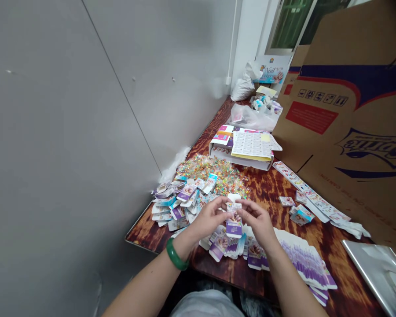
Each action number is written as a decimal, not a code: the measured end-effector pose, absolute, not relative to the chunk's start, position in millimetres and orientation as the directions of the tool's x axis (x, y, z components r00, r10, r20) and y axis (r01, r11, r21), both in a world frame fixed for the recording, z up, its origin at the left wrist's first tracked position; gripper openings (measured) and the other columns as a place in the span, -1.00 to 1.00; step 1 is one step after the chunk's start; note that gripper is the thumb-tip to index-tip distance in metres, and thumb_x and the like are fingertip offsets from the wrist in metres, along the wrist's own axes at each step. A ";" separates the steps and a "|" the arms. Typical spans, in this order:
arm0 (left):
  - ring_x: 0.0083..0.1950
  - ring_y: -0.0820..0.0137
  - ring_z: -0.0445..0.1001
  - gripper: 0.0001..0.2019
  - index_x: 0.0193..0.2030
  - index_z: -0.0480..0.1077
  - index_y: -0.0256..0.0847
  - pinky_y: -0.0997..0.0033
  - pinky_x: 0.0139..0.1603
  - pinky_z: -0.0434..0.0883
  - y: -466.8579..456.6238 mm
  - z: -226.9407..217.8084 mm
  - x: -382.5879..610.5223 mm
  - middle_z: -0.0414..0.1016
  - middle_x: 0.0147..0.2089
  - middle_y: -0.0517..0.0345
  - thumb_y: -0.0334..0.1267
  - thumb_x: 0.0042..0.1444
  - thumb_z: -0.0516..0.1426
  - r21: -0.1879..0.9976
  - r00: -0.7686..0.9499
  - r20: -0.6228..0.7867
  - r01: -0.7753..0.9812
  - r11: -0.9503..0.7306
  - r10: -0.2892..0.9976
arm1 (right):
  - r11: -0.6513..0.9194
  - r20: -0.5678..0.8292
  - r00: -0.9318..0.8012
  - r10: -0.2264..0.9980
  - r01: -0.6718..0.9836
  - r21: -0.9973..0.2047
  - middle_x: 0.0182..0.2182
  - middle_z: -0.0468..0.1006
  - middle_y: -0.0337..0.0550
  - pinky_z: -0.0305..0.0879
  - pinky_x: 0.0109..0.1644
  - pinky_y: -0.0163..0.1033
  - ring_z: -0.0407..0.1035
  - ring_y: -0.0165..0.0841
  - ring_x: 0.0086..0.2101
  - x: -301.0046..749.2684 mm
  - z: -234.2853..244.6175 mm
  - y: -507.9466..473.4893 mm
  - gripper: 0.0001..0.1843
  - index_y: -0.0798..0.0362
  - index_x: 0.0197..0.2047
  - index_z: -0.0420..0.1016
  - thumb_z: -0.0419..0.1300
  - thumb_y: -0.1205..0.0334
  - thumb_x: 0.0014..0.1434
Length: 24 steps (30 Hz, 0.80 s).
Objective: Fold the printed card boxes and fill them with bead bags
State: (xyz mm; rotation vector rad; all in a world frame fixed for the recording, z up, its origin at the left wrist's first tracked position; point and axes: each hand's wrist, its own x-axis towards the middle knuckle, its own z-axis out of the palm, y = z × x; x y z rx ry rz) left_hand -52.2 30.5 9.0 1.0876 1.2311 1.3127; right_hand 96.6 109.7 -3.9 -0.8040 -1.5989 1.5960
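Note:
My left hand (pixel 209 216) and my right hand (pixel 257 219) are raised just above the wooden table (pixel 270 187), fingers pinched together on one small purple and white card package (pixel 234 219) held upright between them. A green bangle (pixel 176 255) circles my left wrist. Under my hands lie several flat purple cards (pixel 232 246). A fanned row of the same cards (pixel 305 259) runs off to the right. To the left sits a heap of folded small packages (pixel 181 198), and behind it a pile of clear packets with coloured bits (pixel 218 172).
A large Sprite cardboard box (pixel 353 119) stands along the right side. A white tray with sticker sheets (pixel 247 147) sits mid-table, plastic bags (pixel 251 115) behind it. Printed strips (pixel 308 191) lie by the box. A grey wall (pixel 69 132) borders the left; a metal sheet (pixel 379 268) lies at the lower right.

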 end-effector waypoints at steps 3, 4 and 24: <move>-0.36 0.48 0.36 -0.79 -0.22 0.27 -0.23 0.51 -0.39 0.33 28.6 10.8 -54.4 0.32 -0.33 0.21 -0.24 0.01 0.15 0.996 -0.042 -0.059 -0.073 0.056 0.997 | 0.022 0.015 -0.599 0.801 0.005 -1.000 -0.63 0.33 -0.29 0.17 -0.51 -0.33 0.20 -0.47 -0.59 98.3 1.7 110.3 -0.71 0.10 -0.44 0.48 0.32 0.04 -0.12; -0.36 0.48 0.36 -0.79 -0.21 0.27 -0.23 0.50 -0.38 0.33 27.6 11.4 -53.5 0.33 -0.32 0.20 -0.23 0.02 0.14 0.998 -0.031 -0.060 -0.036 0.059 0.998 | 0.038 0.009 -0.610 0.793 0.035 -0.999 -0.65 0.33 -0.28 0.18 -0.50 -0.32 0.21 -0.46 -0.59 98.4 3.0 110.7 -0.71 0.10 -0.53 0.45 0.32 0.03 -0.13; 0.06 0.18 0.34 -0.44 0.13 0.02 -0.27 0.15 0.04 0.31 24.1 9.2 -26.6 0.31 0.05 -0.11 -0.38 -0.06 0.05 0.785 -0.239 0.132 0.618 0.046 0.962 | 0.170 0.149 -0.451 0.880 0.005 -0.985 -0.39 0.55 -0.12 0.35 -0.33 -0.24 0.40 -0.32 -0.39 88.6 8.3 97.7 -0.76 0.05 -0.28 0.56 0.25 0.11 -0.01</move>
